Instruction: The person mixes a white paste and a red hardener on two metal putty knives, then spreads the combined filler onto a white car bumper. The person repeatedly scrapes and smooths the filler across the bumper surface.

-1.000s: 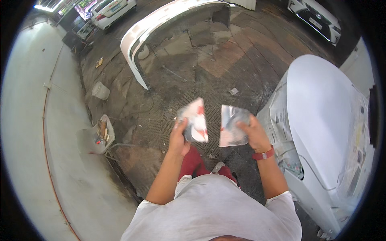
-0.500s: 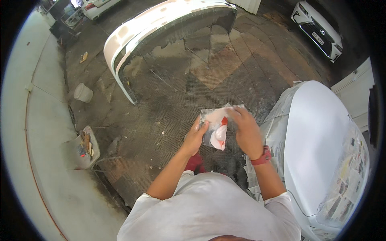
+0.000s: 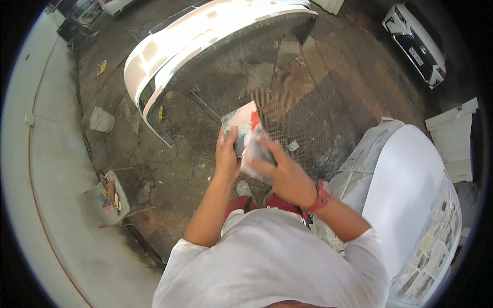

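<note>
My left hand [image 3: 226, 156] grips a flat mixing board [image 3: 234, 119] by its left edge, thumb on top. Pale pink putty [image 3: 244, 114] is smeared over the board, with a streak of red paste [image 3: 255, 121] near its right edge. Against the board's lower right side, my right hand [image 3: 290, 179] holds a flat, pale spreader [image 3: 253, 160], its fingers bent over it. Motion blurs the spreader and those fingertips, so its exact shape is unclear.
A white bumper with pinkish patches [image 3: 149, 54] stands ahead on a support. To my right is a white car panel [image 3: 395, 179] masked with newspaper [image 3: 429, 256]. A bucket [image 3: 102, 119] and a tool-filled tray [image 3: 123, 203] lie left, near the wall [image 3: 51, 154]. A white car [image 3: 431, 56] stands far right.
The board has moved left and up in view and turned. My right hand has come down from its upper edge to the lower right side. The white putty mound no longer shows.
</note>
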Action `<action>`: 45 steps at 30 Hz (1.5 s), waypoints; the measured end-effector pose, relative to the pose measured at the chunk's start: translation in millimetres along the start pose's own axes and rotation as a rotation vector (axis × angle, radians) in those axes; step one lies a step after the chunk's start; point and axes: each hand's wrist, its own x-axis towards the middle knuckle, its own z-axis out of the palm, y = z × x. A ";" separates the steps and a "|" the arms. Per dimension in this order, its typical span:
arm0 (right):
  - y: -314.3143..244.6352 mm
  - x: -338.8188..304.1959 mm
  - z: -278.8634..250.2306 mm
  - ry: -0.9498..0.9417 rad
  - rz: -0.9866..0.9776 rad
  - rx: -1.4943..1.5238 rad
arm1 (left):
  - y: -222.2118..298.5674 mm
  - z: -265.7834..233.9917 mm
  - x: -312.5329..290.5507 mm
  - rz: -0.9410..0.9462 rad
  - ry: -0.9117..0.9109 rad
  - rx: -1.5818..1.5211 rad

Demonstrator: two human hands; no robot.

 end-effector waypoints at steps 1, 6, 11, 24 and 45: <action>34.6 5.6 13.2 0.036 0.079 -0.028 | -5.1 7.9 10.9 0.031 -0.015 -0.003; 122.7 52.2 -44.4 -0.081 0.204 -0.383 | -27.4 21.6 56.2 0.081 0.072 0.056; 170.8 82.3 -56.8 -0.112 -0.066 -0.289 | -36.5 53.6 125.4 0.287 0.147 0.439; 333.5 131.0 -129.0 -0.067 0.023 -0.224 | -55.8 153.9 203.3 0.167 0.256 0.123; 351.7 184.3 -125.9 -0.227 0.044 0.019 | -44.5 175.2 245.6 0.253 0.213 -0.013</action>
